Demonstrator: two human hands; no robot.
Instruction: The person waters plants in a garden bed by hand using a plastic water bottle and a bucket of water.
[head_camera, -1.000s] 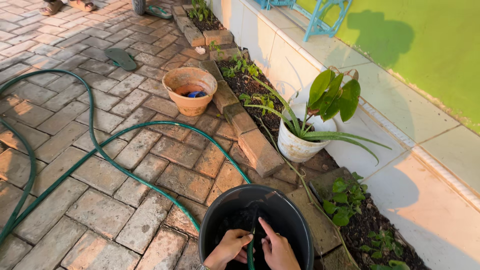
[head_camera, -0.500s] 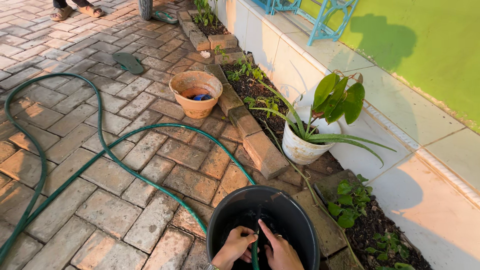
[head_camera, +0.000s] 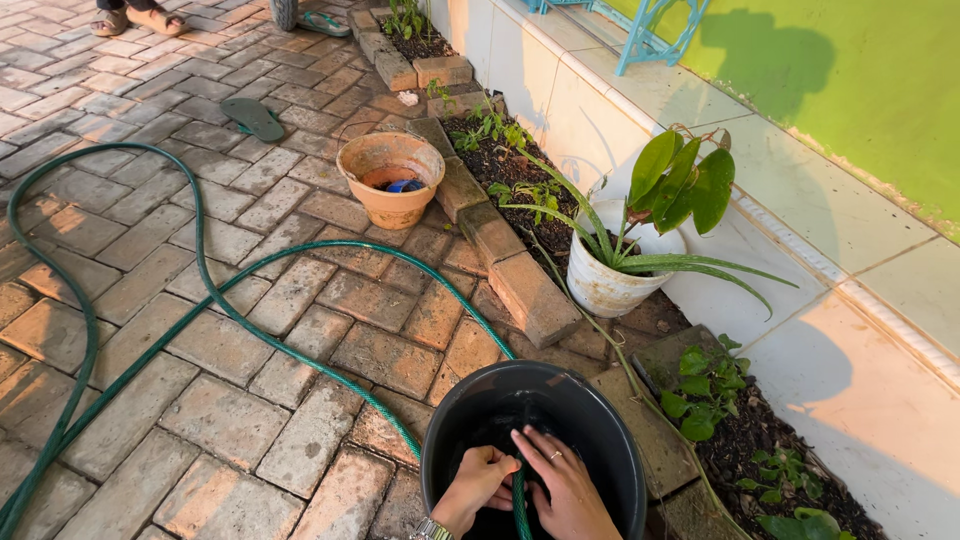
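Observation:
A black plastic bucket (head_camera: 437, 437) stands on the brick paving at the bottom of the view, dark inside. Both my hands are down in it. A green garden hose (head_camera: 206, 290) snakes across the paving, and its end (head_camera: 519, 505) drops into the bucket between my hands. My left hand (head_camera: 478, 487), with a watch at the wrist, curls its fingers around the hose end. My right hand (head_camera: 563, 487), wearing a ring, lies flat with fingers stretched out against the hose. What lies under my hands is too dark to make out.
A terracotta pot (head_camera: 392, 183) holding something blue sits beyond the hose. A white pot (head_camera: 603, 287) with leafy plants stands in the soil bed behind a brick edging (head_camera: 530, 297). A green sandal (head_camera: 252, 118) lies far left; another person's sandalled feet (head_camera: 130, 19) show at the top.
My hands have shifted slightly inside the bucket, and my right fingers reach further across the hose. The view has tilted a little; nothing else on the paving moved.

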